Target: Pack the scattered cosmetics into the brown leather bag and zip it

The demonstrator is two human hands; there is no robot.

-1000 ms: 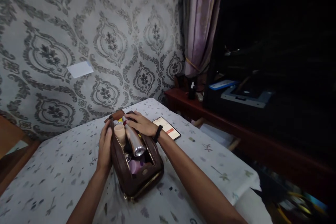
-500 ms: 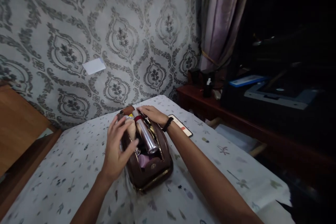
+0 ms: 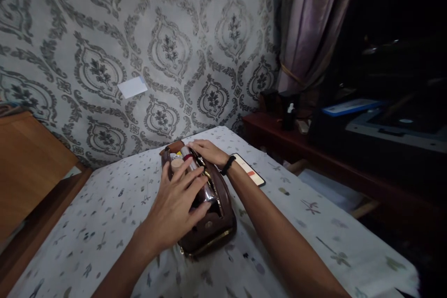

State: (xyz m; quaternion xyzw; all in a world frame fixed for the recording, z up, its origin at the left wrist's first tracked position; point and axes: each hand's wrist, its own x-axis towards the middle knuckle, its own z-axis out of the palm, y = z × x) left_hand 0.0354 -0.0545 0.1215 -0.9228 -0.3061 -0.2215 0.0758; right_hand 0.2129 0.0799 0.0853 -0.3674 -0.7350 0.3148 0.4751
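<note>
A brown zippered bag [image 3: 228,221] lies on the patterned cloth with its top unzipped. Inside it, a shiny silver cylinder with a red band [image 3: 208,194] lies lengthwise beside a beige rounded item [image 3: 176,164]. My left hand [image 3: 181,200] is over the opening, fingers spread across the silver cylinder and thumb near the bag's close end; whether the fingertips press on it is unclear. At the far right rim, my right hand [image 3: 211,152] holds the bag's edge, its thumb mostly hidden. A black band [image 3: 228,165] circles that wrist.
A phone with a lit screen [image 3: 248,170] lies right of the bag on the white patterned cloth [image 3: 115,223]. Further right stand a dark red table [image 3: 265,132] with a small dark bottle [image 3: 289,116] and an open drawer [image 3: 328,188]. A wooden panel [image 3: 31,163] is at left.
My left hand has moved right from the bag's left side, now covering the silver cylinder. The right hand stays at the far rim. The view has shifted slightly left.
</note>
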